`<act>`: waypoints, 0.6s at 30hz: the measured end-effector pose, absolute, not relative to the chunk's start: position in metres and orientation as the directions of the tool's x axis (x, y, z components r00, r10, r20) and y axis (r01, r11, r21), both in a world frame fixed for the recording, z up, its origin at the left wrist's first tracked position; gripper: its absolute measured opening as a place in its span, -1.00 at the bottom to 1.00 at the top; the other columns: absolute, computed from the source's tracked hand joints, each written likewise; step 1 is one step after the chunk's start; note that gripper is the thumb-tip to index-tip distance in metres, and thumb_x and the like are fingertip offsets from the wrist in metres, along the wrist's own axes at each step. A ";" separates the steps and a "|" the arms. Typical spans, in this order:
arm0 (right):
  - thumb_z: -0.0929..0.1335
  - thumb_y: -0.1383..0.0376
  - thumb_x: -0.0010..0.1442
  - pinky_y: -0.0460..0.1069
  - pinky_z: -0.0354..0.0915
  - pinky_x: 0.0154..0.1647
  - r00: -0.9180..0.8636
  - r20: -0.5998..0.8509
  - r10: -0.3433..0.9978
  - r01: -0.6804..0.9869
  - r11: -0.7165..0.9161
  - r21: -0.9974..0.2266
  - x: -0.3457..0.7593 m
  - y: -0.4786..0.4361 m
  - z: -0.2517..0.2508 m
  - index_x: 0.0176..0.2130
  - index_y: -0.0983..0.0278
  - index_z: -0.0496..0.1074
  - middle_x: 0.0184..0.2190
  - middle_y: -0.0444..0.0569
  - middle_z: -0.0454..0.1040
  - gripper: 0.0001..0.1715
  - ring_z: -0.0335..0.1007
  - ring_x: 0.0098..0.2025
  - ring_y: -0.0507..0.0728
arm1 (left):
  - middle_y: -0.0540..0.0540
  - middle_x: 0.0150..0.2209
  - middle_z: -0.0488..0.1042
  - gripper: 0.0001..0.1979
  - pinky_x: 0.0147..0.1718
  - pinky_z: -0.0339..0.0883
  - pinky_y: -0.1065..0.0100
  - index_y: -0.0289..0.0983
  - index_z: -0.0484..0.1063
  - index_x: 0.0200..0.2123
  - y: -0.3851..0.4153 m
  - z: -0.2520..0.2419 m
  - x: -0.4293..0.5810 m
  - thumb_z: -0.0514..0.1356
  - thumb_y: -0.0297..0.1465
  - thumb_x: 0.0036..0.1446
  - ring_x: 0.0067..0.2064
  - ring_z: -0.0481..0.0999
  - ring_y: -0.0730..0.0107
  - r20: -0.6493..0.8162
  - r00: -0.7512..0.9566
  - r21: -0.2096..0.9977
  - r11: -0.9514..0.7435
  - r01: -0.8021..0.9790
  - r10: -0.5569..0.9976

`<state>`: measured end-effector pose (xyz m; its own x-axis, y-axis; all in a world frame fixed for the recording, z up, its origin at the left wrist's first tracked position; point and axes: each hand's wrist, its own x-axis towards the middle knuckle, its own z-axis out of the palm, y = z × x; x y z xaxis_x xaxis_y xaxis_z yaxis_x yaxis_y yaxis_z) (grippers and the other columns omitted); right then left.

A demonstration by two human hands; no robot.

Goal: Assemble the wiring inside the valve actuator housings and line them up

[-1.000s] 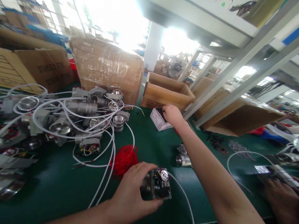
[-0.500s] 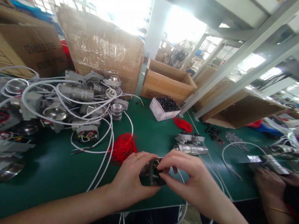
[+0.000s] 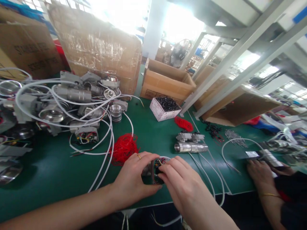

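Note:
My left hand point(image 3: 134, 177), with a ring on one finger, is closed around a small valve actuator housing point(image 3: 154, 172). The housing's open side faces right, showing a circuit board and thin coloured wires. My right hand point(image 3: 178, 182) has its thumb and fingertips pinched together at that opening; what they grip is hidden. Just left of my left hand lies a tangled heap of red rings or bands point(image 3: 124, 148). Beyond my right hand, two metal valves point(image 3: 190, 147) with grey housings lie side by side, their white cables point(image 3: 203, 169) running toward the table's front edge.
Several valves with looped white cables point(image 3: 74, 94) pile up at left. A small box of black parts point(image 3: 165, 113) stands before an open carton point(image 3: 168, 84). White frame posts point(image 3: 216, 75) slant across the right. A co-worker's hand point(image 3: 260, 172) is beside another valve at right.
The view has shifted slightly, so the bench things appear further left. My right fingers have drawn closer together at the housing's opening. My left hand keeps its grip.

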<state>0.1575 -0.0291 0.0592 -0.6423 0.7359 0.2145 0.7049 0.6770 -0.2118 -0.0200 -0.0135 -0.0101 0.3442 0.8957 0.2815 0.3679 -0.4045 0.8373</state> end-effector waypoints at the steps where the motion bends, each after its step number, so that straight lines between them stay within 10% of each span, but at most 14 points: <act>1: 0.22 0.49 0.38 0.14 0.43 -0.32 -0.648 0.191 0.737 0.714 0.675 -0.185 0.156 -0.028 0.059 -0.22 0.37 0.52 -0.33 0.17 0.52 -0.70 0.39 -0.31 0.26 | -0.15 -0.03 0.61 -0.43 0.00 0.41 0.10 -0.21 0.46 0.03 -0.014 -0.010 -0.020 0.44 -0.46 -0.12 -0.02 0.60 0.05 0.288 0.343 0.833 -0.411 0.371 0.894; 7: 0.27 0.54 0.31 0.11 0.34 -0.42 -0.717 0.133 0.685 0.686 0.726 -0.045 0.144 -0.026 0.062 -0.35 0.37 0.53 -0.41 0.15 0.50 -0.71 0.33 -0.39 0.24 | -0.17 -0.03 0.62 -0.44 0.01 0.43 0.10 -0.24 0.49 0.02 -0.017 -0.010 -0.021 0.38 -0.53 -0.15 -0.01 0.60 0.03 0.276 0.366 0.843 -0.406 0.352 0.889; 10: 0.27 0.49 0.35 0.09 0.36 -0.37 -0.704 0.206 0.680 0.662 0.733 -0.158 0.151 -0.022 0.072 -0.30 0.32 0.55 -0.36 0.13 0.53 -0.71 0.37 -0.36 0.23 | -0.20 0.00 0.62 -0.43 0.06 0.41 0.07 -0.22 0.50 0.04 -0.013 -0.003 -0.021 0.41 -0.44 -0.13 0.00 0.59 -0.01 0.203 0.348 0.883 -0.324 0.339 0.915; 18: 0.35 0.27 0.37 0.01 0.40 -0.30 -0.020 0.558 0.830 0.782 0.361 -0.509 0.214 0.001 0.067 -0.21 0.22 0.57 -0.30 -0.03 0.59 -0.83 0.53 -0.28 0.16 | -0.21 -0.14 0.66 -0.60 -0.09 0.44 0.17 -0.33 0.60 -0.12 0.052 0.010 -0.003 0.33 -0.13 0.11 -0.09 0.61 -0.02 -0.205 0.303 0.932 0.091 0.351 0.931</act>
